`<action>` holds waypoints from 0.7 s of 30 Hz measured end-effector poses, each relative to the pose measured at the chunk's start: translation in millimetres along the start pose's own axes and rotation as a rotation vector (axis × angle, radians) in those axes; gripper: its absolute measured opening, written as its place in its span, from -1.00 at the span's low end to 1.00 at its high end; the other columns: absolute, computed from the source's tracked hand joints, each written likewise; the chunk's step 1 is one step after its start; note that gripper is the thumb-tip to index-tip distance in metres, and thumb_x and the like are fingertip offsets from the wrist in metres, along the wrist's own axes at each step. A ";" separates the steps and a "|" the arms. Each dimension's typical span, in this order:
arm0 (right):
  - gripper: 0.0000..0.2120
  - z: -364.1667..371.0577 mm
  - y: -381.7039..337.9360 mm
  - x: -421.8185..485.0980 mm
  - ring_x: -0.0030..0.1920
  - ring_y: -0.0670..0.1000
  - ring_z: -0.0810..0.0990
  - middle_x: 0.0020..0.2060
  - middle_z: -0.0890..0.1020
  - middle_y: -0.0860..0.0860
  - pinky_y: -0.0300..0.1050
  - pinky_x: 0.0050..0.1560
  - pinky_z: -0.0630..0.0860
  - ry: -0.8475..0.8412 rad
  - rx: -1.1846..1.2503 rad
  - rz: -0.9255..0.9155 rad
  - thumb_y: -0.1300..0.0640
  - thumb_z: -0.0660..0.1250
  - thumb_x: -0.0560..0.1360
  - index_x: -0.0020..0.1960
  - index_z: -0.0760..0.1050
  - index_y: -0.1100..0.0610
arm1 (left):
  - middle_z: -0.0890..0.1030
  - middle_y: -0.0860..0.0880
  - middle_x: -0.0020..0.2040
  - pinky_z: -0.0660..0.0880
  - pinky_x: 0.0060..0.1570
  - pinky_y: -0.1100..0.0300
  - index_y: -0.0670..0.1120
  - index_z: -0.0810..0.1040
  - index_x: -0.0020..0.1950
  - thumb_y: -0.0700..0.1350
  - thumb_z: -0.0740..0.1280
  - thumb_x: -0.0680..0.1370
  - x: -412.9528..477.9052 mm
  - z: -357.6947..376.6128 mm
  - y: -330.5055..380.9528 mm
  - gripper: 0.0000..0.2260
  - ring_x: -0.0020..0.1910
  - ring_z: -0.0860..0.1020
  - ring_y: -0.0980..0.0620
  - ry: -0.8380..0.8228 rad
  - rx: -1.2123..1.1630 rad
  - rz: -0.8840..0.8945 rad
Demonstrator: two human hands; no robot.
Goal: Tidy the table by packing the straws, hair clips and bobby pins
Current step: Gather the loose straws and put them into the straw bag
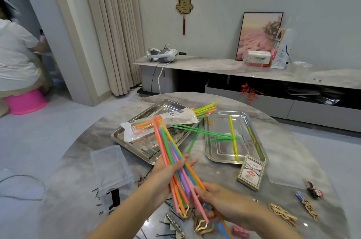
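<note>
Hair clips (203,226) and bobby pins (96,192) lie scattered nearest the person, around both hands. Just beyond, the right hand (224,204) pinches the near ends of a bundle of straws (172,149) and the left hand (166,172) wraps its middle, with the long axis running away and leftward. Its tips reach the plastic bag (162,123) on the left tray (125,141), which lies crosswise with its mouth at the far right, so the bundle probably needs swinging round.
</note>
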State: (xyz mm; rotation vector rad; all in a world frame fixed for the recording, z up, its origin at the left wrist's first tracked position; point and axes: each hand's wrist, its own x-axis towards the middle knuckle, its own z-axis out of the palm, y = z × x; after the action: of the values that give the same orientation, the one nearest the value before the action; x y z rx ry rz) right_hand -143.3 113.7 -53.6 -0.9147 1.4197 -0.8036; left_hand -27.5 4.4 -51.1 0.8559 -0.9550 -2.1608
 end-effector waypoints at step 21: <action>-0.67 -62.4 -16.4 3.9 -0.47 -0.13 0.21 -0.36 0.25 0.00 -0.34 -0.58 0.22 0.267 0.449 -0.062 0.07 0.23 0.57 0.19 0.51 0.28 | 0.64 -0.22 0.08 0.64 -0.21 0.09 -0.33 0.46 0.23 -0.33 0.31 0.52 -18.4 15.8 -2.5 -0.72 -0.02 0.66 -0.16 -0.151 0.198 -0.281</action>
State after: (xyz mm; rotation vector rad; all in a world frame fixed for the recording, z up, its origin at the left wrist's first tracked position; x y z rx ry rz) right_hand -204.3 100.1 -37.3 -0.5194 1.3600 -1.2674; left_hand -29.1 25.6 -39.1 0.9808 -1.2007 -2.4268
